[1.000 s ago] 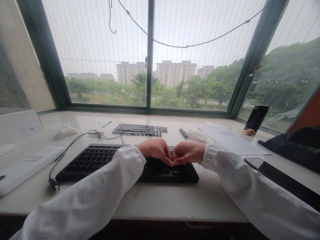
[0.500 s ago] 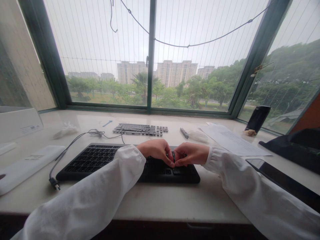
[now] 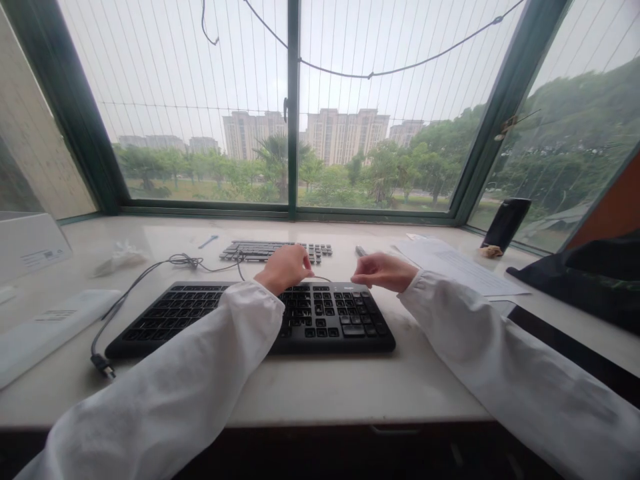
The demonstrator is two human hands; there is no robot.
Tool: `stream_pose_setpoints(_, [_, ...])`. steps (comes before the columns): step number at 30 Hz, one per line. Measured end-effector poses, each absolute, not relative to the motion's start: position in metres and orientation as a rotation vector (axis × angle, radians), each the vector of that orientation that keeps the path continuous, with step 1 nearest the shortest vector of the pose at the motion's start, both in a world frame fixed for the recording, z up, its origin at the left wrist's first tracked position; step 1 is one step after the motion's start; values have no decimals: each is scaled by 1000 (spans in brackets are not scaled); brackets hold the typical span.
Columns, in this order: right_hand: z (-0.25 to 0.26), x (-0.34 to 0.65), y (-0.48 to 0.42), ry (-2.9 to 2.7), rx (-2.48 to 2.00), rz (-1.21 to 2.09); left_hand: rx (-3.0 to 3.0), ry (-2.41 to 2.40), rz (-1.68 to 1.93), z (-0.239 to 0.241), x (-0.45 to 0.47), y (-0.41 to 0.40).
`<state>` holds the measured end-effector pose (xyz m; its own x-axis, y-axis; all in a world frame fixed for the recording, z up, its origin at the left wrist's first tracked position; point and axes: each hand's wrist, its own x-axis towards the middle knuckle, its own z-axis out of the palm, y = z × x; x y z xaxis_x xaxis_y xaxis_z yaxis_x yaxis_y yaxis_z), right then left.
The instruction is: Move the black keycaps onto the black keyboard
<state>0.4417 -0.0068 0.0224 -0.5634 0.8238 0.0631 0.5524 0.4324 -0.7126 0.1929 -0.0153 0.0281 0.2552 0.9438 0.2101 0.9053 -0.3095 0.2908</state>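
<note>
A black keyboard [image 3: 325, 345] lies on the white counter. Caps sit on its number pad [image 3: 357, 313], while the sockets over much of the rest are bare. Behind it, loose keycaps [image 3: 255, 250] are laid out in rows. My left hand [image 3: 285, 269] hovers over the keyboard's far edge, close to those loose caps, its fingers drawn together. At the far right corner of the keyboard is my right hand [image 3: 385, 271], thumb and fingertips pinched. Whatever either hand may hold is too small or hidden to make out.
The USB cable [image 3: 103, 363] loops along the left. White boxes [image 3: 55, 327] stand at far left, near a plastic bag [image 3: 123, 257] and a blue tool [image 3: 208, 241]. To the right are paper sheets [image 3: 455, 270], a dark phone [image 3: 565, 340] and a black upright object [image 3: 506, 223].
Both hands have lifted from the number pad and separated. My left hand moved left and back toward the loose keycaps; my right hand moved back to the keyboard's far corner. The view shifted slightly.
</note>
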Motion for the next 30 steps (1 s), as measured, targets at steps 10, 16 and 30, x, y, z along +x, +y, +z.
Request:
stream_pose_setpoints(10, [-3,448,21,-2280,-1537,144,2497,2038,382,20,195,-15])
stream_pose_setpoints(16, [-4,428,49,-2321,-1603,82,2530,2018,393,19,198,-18])
stream_pose_setpoints(30, [-1,375,118,-2342,-1709,25,2550,2003,452,23,201,-24])
